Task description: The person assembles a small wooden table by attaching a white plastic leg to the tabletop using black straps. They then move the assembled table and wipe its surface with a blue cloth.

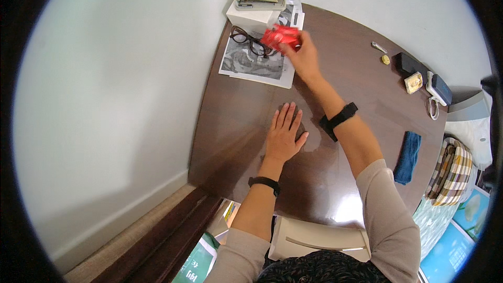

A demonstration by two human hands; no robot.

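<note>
At the far left of the brown table (236, 120), my right hand (304, 55) grips a small red packet (280, 36), slightly blurred. The packet is above printed grey sheets (251, 68), close to a pair of dark-framed glasses (250, 40) that lies on them. My left hand (283, 136) rests flat on the tabletop nearer to me, fingers stretched out, holding nothing. Behind the packet, a cream stapler (258, 0) sits on a white box (250, 19).
A folded blue cloth (407, 158) lies at the right. Along the far right edge are a nail clipper (379, 47), a small yellow object (385, 59), a black case (410, 65), a yellowish square packet (413, 83) and a white device with a cable (436, 90). A white wall (115, 99) borders the left.
</note>
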